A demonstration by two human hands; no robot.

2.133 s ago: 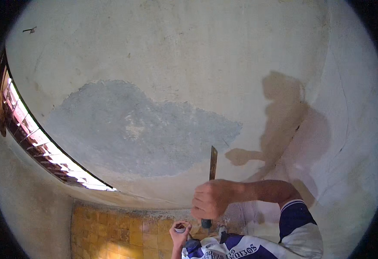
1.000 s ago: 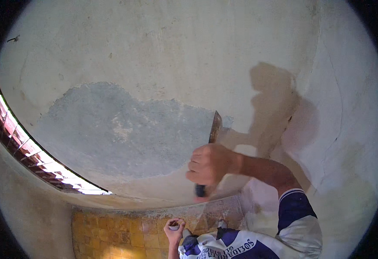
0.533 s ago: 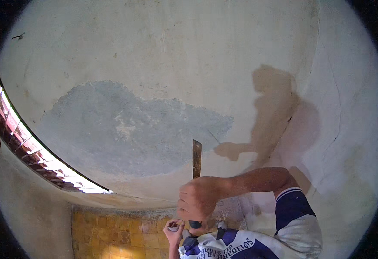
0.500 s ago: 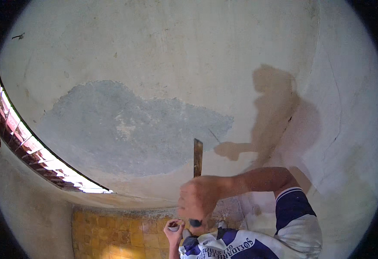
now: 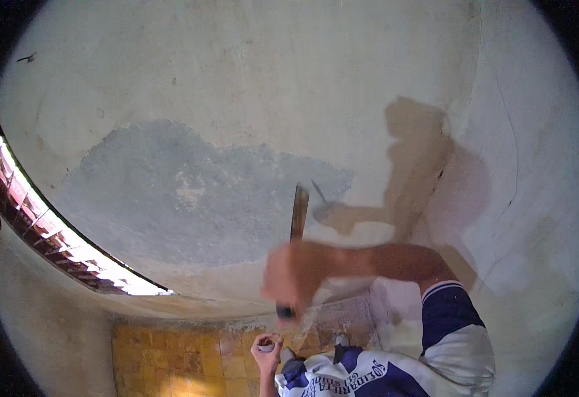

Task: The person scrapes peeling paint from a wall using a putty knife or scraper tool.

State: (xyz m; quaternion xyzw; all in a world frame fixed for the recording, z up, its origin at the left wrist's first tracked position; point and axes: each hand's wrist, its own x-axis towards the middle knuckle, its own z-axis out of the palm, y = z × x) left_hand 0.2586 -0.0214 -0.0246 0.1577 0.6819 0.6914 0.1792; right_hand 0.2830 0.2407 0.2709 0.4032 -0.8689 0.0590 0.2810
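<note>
My right hand (image 5: 294, 274) is raised in front of the wall, its fingers wrapped round a long flat-bladed tool with a dark handle. The narrow, brownish metal blade (image 5: 299, 212) points upward, and the black handle end (image 5: 285, 310) shows below the fist. Behind the blade is a rough grey patch (image 5: 164, 192) of exposed surface on the pale wall (image 5: 289, 79); from this view I cannot tell whether the blade touches it. Lower down, near my body, my left hand (image 5: 266, 354) is curled, with a small pale-rimmed thing partly showing among its fingers, too small to name.
At the left is a barred window opening (image 5: 58, 238) with bright light. Yellowish floor tiles (image 5: 170, 357) lie below, meeting the wall's foot. A second wall (image 5: 541, 198) with a thin crack stands at the right. My shadow (image 5: 422, 165) falls near that corner.
My right hand has moved up and slightly left, taking the bladed tool higher over the grey patch. My left hand has stayed nearly where it was.
</note>
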